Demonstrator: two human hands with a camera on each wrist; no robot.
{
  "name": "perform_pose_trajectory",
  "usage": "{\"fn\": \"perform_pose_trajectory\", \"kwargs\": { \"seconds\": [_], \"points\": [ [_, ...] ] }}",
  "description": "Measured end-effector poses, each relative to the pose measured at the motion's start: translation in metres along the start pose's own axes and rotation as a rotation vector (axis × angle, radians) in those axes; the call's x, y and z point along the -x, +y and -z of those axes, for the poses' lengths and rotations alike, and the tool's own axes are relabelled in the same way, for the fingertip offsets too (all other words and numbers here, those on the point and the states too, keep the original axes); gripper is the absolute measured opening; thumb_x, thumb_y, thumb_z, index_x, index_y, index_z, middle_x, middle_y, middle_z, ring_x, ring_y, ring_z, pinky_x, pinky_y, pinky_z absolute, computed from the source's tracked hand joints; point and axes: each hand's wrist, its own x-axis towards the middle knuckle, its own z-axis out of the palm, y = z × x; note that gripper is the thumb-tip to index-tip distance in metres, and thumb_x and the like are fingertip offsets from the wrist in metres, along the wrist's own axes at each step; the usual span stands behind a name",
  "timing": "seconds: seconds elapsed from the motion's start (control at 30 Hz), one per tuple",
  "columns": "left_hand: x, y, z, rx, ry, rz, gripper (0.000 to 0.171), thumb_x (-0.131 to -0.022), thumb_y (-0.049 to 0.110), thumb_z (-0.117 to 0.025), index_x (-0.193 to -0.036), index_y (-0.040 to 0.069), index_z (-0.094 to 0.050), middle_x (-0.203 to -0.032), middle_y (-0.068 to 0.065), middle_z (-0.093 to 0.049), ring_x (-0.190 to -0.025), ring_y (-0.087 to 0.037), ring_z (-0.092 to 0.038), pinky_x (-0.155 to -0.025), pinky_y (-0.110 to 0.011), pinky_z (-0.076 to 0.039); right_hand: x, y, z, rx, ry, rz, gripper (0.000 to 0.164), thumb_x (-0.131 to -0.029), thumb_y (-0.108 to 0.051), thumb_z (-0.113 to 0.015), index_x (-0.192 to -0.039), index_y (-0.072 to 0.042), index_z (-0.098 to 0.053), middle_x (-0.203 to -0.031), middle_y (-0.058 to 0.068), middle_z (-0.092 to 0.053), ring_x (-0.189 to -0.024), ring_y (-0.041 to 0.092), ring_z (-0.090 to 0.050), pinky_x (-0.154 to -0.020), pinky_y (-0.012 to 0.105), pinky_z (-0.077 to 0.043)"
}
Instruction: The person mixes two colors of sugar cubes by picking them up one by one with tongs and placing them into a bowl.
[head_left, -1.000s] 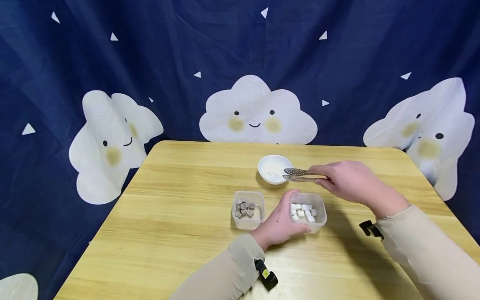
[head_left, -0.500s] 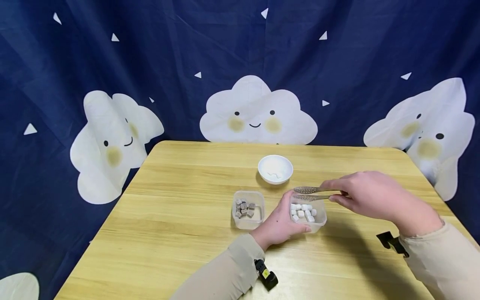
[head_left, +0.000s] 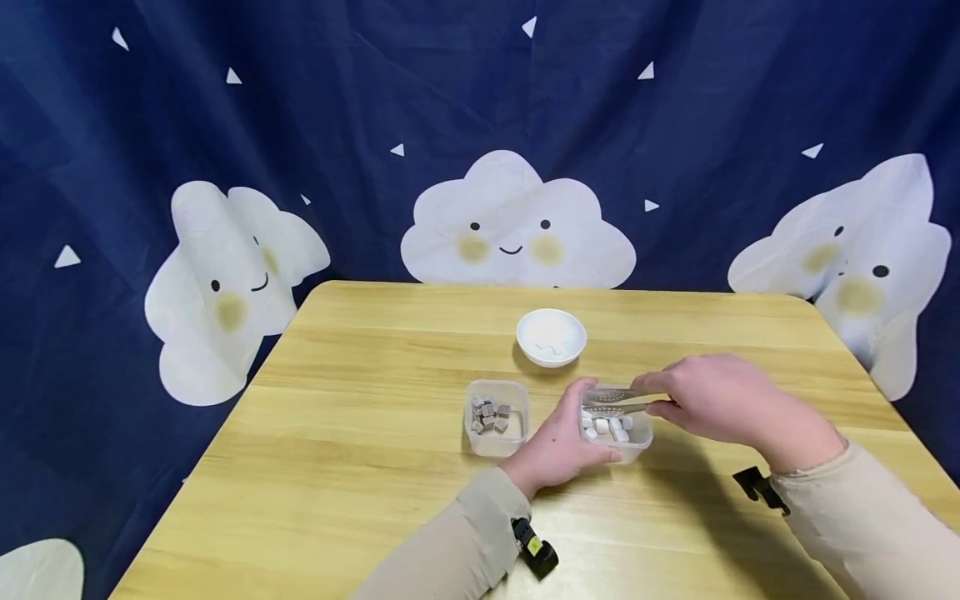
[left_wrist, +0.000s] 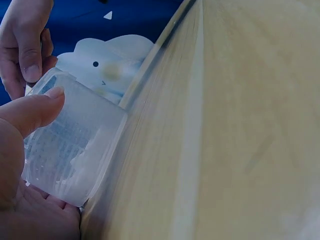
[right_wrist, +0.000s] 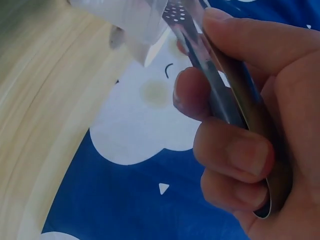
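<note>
**Fingers (right_wrist: 235, 150) wrapped round metal tongs (head_left: 615, 410), white pieces (head_left: 602, 426) right below!**

And the perforated tips are held over the mouth of the clear container (head_left: 637, 452) by the right hand (head_left: 712, 404), while its left side is gripped by the left hand (head_left: 555, 450), thumb laid along the near wall. Pale wooden table (head_left: 337, 467) underneath, backed by a navy curtain (head_left: 480, 83) printed with smiling clouds (head_left: 517, 221)! Just left of the left hand, a second tub (head_left: 495, 450) of grey-brown cubes (head_left: 487, 414) is placed; behind both, a white bowl (head_left: 551, 323).

Room for moving? A strip of wood is left between bowl and far edge, a broad stretch toward the left edge; on the right, the surface is crossed by the arm's shadow. The near edge is cut off.

Some pieces are covered by the tongs; whether one is pinched cannot be told. In the left wrist view, the contents are blurred by the frosted wall, and the faint squiggle in the bowl cannot be made out.
</note>
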Motion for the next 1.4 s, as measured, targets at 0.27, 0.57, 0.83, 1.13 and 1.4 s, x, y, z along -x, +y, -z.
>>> {"fn": "perform_pose_trajectory", "kwargs": {
  "seconds": [0.27, 0.57, 0.83, 1.13, 1.4],
  "points": [
    [-0.002, 0.002, 0.001, 0.007, -0.016, -0.015, 0.103, -0.076, 0.017, -0.09, -0.156, 0.024, -0.026, -0.148, 0.008, -0.043, -0.119, -0.006, -0.052, -0.105, -0.029, -0.039, -0.002, -0.005, -0.006, 0.038, -0.01, -0.018, 0.024, -0.082, -0.026, -0.083, -0.104, -0.027, -0.074, -0.074, -0.015, -0.064, -0.056, 0.007, -0.053, -0.049, 0.041, -0.047],
    [0.002, -0.003, 0.002, -0.046, -0.011, -0.013, 0.105, -0.076, 0.021, -0.09, -0.157, 0.027, -0.025, -0.15, 0.01, -0.041, -0.126, -0.007, -0.047, -0.111, -0.036, -0.034, -0.003, -0.016, -0.016, 0.086, 0.015, -0.045, 0.019, -0.082, -0.025, -0.082, -0.098, -0.026, -0.073, -0.065, -0.014, -0.057, -0.051, 0.01, -0.048, -0.043, 0.04, -0.041],
    [-0.001, -0.005, 0.005, -0.045, 0.001, -0.017, 0.106, -0.075, 0.022, -0.091, -0.157, 0.024, -0.025, -0.149, 0.009, -0.042, -0.123, -0.006, -0.049, -0.11, -0.031, -0.036, -0.003, -0.017, -0.014, 0.078, 0.038, -0.044, 0.019, -0.084, -0.024, -0.081, -0.101, -0.026, -0.074, -0.066, -0.014, -0.057, -0.05, 0.009, -0.046, -0.041, 0.039, -0.039],
    [0.001, -0.005, 0.002, -0.028, 0.005, -0.017, 0.106, -0.075, 0.023, -0.091, -0.158, 0.024, -0.024, -0.149, 0.006, -0.043, -0.122, -0.007, -0.049, -0.11, -0.031, -0.035, 0.009, -0.012, -0.003, 0.011, 0.08, -0.03, 0.023, -0.084, -0.02, -0.081, -0.105, -0.027, -0.074, -0.072, -0.016, -0.063, -0.054, 0.007, -0.053, -0.046, 0.038, -0.043],
    [0.001, -0.002, 0.001, -0.032, 0.004, -0.019, 0.108, -0.075, 0.024, -0.092, -0.158, 0.026, -0.023, -0.147, 0.003, -0.045, -0.122, -0.008, -0.05, -0.11, -0.032, -0.034, 0.023, -0.003, 0.012, -0.008, 0.159, -0.008, 0.029, -0.085, -0.018, -0.08, -0.113, -0.025, -0.077, -0.097, -0.009, -0.075, -0.072, 0.012, -0.069, -0.057, 0.042, -0.053]
  ]
}}
